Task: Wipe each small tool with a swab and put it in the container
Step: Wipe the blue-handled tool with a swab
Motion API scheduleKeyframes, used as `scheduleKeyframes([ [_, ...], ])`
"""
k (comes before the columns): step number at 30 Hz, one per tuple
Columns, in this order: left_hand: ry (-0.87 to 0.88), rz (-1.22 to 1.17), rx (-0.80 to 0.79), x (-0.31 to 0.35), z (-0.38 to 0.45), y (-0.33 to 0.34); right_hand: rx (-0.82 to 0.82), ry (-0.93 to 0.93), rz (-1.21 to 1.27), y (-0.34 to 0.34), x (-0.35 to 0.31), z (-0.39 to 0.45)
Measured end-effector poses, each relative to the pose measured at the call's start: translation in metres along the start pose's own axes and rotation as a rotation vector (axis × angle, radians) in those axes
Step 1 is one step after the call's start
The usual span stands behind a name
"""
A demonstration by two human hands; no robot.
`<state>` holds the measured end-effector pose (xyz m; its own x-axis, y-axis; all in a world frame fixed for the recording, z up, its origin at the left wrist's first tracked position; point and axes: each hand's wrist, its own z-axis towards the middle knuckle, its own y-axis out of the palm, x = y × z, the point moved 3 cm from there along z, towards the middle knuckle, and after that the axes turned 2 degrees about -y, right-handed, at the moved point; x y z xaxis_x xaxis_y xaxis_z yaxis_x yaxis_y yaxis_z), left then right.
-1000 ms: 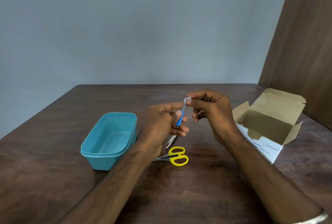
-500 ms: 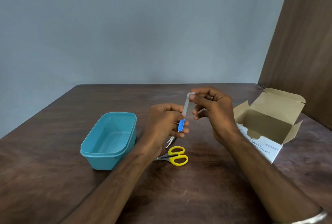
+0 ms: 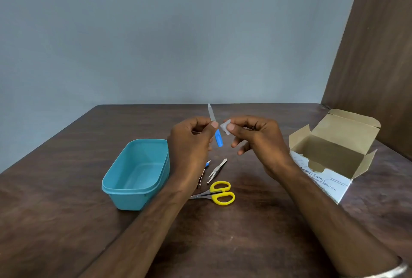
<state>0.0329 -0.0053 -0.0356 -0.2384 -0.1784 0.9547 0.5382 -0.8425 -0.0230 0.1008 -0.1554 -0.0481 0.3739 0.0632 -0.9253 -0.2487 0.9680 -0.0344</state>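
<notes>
Left hand: the left hand (image 3: 191,141) is raised above the table at frame centre, thumb and fingers pinched on the nail file (image 3: 214,126) about midway along it.
Nail file: its long axis runs near upright, tilted slightly so the grey metal tip points up and a little left, ending against the table's far edge; the blue handle end points down and a little right, hanging free below the thumb.
Right hand: the right hand (image 3: 256,137) is just right of the file, thumb and forefinger closed on a small white swab (image 3: 224,126); the other fingers are curled loosely.
Swab to file: the swab sits just beside the file's middle, with a thin gap showing between them.
Container: the teal container (image 3: 124,179) stands open at lower left of centre, partly behind the left wrist; nothing shows inside it.
Tools on table: 1 pair of yellow-handled scissors (image 3: 217,195) lies below the hands, blades pointing left; tweezers (image 3: 217,170) lie diagonally just above it; a nail clipper (image 3: 201,178) shows partly beside the left wrist.
Box: an open cardboard swab box (image 3: 334,155) sits at right, flaps up, on the dark wooden table (image 3: 66,222).
</notes>
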Motion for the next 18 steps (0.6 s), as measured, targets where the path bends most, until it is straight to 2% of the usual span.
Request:
scheduleKeyframes([
  [18,0.059,0.099,0.014,0.0042,-0.0020,-0.0027,-0.129,-0.009,-0.130,0.0063,-0.0035,-0.0037],
])
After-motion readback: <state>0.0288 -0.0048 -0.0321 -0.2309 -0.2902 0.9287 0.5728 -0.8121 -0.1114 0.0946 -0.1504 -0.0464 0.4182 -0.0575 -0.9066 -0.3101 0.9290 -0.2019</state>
